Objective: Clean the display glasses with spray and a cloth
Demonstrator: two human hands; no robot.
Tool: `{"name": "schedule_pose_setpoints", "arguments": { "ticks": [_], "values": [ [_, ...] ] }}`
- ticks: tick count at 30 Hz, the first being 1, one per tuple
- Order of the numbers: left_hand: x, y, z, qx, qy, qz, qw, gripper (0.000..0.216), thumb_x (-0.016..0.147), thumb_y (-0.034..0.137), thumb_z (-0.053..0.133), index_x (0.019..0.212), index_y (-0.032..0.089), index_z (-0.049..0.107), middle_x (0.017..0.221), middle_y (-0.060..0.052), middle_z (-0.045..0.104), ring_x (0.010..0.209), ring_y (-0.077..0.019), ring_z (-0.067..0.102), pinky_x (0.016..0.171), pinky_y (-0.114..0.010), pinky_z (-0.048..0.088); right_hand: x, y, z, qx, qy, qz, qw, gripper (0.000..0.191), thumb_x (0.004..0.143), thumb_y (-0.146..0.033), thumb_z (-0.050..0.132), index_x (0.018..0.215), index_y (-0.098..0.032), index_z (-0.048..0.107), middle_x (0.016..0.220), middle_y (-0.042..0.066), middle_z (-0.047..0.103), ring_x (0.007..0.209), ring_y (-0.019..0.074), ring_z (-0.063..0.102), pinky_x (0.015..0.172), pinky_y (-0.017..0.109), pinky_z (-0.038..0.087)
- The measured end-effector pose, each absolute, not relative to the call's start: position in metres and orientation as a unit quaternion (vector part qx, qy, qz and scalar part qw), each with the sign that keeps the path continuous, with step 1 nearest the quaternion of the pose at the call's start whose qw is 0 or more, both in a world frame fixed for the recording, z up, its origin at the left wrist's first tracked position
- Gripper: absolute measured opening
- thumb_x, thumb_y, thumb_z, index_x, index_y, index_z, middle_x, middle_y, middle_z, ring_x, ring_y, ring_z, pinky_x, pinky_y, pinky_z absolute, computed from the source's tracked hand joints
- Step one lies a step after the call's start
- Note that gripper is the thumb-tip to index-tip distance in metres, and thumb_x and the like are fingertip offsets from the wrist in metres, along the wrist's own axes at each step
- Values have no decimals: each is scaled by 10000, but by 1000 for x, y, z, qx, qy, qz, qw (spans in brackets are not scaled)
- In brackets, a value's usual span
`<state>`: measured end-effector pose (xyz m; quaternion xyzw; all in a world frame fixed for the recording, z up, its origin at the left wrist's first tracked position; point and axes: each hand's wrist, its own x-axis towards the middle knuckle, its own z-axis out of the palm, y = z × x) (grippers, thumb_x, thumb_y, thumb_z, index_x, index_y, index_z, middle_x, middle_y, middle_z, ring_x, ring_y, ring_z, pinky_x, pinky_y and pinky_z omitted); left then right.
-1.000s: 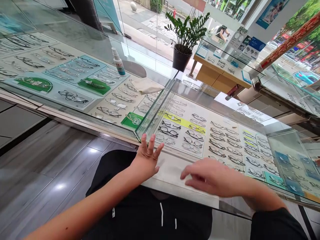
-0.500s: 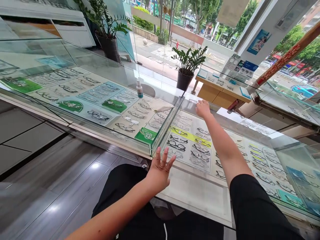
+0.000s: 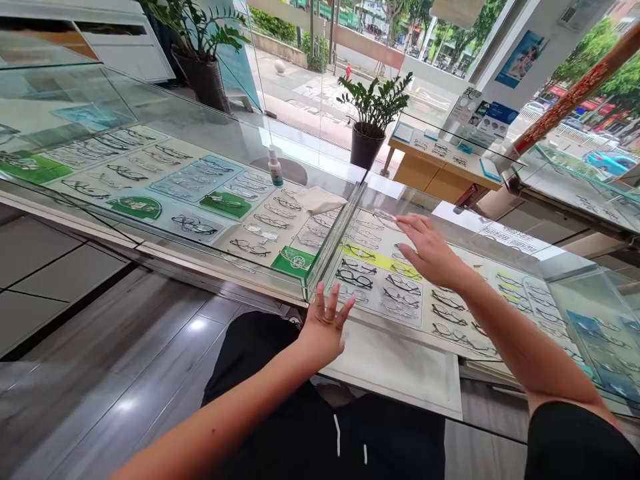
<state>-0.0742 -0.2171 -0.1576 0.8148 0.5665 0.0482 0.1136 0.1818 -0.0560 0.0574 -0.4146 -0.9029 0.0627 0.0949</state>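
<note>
My left hand (image 3: 320,333) is above my lap by the counter's front edge, fingers apart and nothing in it. Over the right-hand glass display case (image 3: 550,267), my right hand (image 3: 430,250) reaches out palm down, fingers stretched and thumb apart. A thin-framed pair of eyeglasses (image 3: 384,217) lies at its fingertips; whether they touch cannot be made out. Beneath the glass, rows of eyeglasses (image 3: 400,287) rest on pale trays, some crossed by a yellow strip (image 3: 360,252).
A small white spray bottle (image 3: 275,167) and a pale cloth (image 3: 320,200) are on the left-hand glass case (image 3: 240,140). Its upright glass edge (image 3: 335,233) divides the two cases. A pulled-out white drawer (image 3: 400,367) is over my lap. Potted plants (image 3: 367,143) stand behind.
My right hand has drawn back toward me and its fingers have stretched out. The eyeglasses at its fingertips are nearer to me too. My left hand has barely moved.
</note>
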Motion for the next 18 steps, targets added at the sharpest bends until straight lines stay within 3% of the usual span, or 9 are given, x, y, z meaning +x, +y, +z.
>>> {"name": "schedule_pose_setpoints", "arguments": {
  "ticks": [4,8,11,14,18],
  "values": [
    [-79,-218,-171,831,541,113,57,1324,835,500,846,1779,279,-57,1749,-234,-396,1594,-633,-264,1242,-841,126,215,-179,98,-368,-856,363,-28,554,1147,-516,420,1684,-389,458,1759,7,442,1641,293,395,1352,527,371],
    [-79,-218,-170,834,531,151,14,1450,797,408,864,1731,267,-236,1708,-207,-482,1562,-638,-341,1219,-838,198,235,-240,70,-399,-766,487,-130,632,1146,-585,369,1698,-291,458,1765,62,444,1676,292,331,1385,519,313],
    [-78,-217,-164,834,531,146,7,1477,793,394,858,1708,249,-292,1707,-209,-485,1553,-650,-351,1195,-856,217,243,-249,-1,-460,-764,437,-114,685,1146,-590,306,1700,-212,447,1760,123,441,1678,320,305,1375,558,311],
    [-78,-216,-162,837,527,149,-1,1499,783,409,865,1698,242,-311,1702,-203,-496,1543,-662,-360,1184,-868,219,245,-232,-83,-546,-792,260,-87,687,1133,-500,325,1696,-120,427,1780,184,396,1711,378,180,1377,610,244],
    [-78,-217,-164,831,533,159,-9,1502,769,399,885,1714,248,-272,1724,-205,-466,1563,-665,-320,1179,-827,296,238,-170,-162,-604,-795,55,8,731,1107,-411,351,1738,-51,270,1829,190,280,1715,405,99,1388,629,119]
  ]
}}
